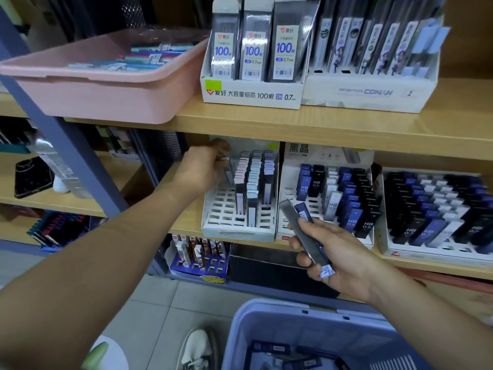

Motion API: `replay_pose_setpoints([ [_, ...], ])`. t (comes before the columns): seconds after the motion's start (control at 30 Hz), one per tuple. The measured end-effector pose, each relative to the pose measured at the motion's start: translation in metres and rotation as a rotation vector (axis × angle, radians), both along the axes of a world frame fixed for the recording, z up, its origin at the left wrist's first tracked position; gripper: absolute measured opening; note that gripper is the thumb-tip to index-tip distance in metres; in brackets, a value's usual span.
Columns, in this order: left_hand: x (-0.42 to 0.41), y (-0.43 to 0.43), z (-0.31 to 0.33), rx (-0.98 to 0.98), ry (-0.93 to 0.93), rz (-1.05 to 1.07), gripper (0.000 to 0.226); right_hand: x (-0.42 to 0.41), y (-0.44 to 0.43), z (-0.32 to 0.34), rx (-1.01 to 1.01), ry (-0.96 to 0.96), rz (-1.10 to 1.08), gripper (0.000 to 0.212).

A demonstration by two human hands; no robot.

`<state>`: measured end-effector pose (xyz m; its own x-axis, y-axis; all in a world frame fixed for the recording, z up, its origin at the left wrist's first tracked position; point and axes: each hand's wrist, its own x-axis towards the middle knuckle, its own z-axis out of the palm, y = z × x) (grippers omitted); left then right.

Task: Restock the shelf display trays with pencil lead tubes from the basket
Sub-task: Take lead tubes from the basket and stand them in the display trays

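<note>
Two wooden shelves (346,134) fill most of the view, one above the other, both stocked with stationery. Below them, nearest the person, sits a blue plastic basket (266,313) with loose tubes (272,348) of pencil lead lying in its bottom. A pink tub (106,97) rests on the upper shelf at the left, just beside a white box (253,94) of upright lead packs.

On the lower shelf three display trays stand side by side. The left tray (221,209) is white, and many of its front and left slots hold nothing. The middle tray (289,182) holds blue, black and white tubes, and the right tray (386,244) is nearly full of the same.

The left hand (202,169) reaches in under the upper shelf to the back left of the left tray. Its fingers pinch one tube (229,174), which is nearly upright over the open slots just beside the rows already standing there. The right hand (344,260) is lower and nearer, above the basket and in front of the middle tray. Its fingers are curled round a small bunch of tubes pointing up and left, a grey tube (301,228) on top and a blue tube (302,212) behind it. A white shoe (197,348) shows on the tiled floor beside the basket.
</note>
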<state>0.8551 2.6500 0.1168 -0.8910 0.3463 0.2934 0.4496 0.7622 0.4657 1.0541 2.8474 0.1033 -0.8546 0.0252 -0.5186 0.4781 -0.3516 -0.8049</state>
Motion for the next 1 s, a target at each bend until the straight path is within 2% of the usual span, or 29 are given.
replay_pose_setpoints([
  [0.1,-0.001,0.008,-0.003,0.040,0.049,0.040,0.017,0.000,0.001,0.000,-0.024,0.006,-0.017,0.017],
  [0.33,0.001,0.020,0.002,-0.110,0.056,0.041,0.040,-0.002,-0.002,0.000,-0.103,-0.029,-0.062,0.019],
  [0.53,0.025,0.008,0.021,-0.113,0.019,0.017,0.033,0.003,-0.001,0.007,-0.088,0.042,-0.081,0.013],
  [0.6,0.040,0.009,0.037,-0.025,-0.094,0.027,0.027,0.006,-0.003,0.011,-0.086,0.074,-0.079,0.012],
  [0.7,0.070,0.019,0.065,0.281,-0.567,-0.083,0.020,0.009,-0.005,0.016,-0.085,0.098,-0.042,0.019],
  [0.77,0.090,0.025,0.071,0.346,-0.747,-0.207,0.019,0.012,-0.005,0.018,-0.149,0.092,0.002,0.025],
  [0.87,0.110,0.032,0.067,0.437,-0.806,-0.329,0.021,0.014,-0.002,0.022,-0.315,0.081,0.068,0.027],
  [1.0,0.114,0.031,0.061,0.487,-0.714,-0.296,0.011,0.017,0.005,0.026,-0.380,0.073,0.145,0.033],
])
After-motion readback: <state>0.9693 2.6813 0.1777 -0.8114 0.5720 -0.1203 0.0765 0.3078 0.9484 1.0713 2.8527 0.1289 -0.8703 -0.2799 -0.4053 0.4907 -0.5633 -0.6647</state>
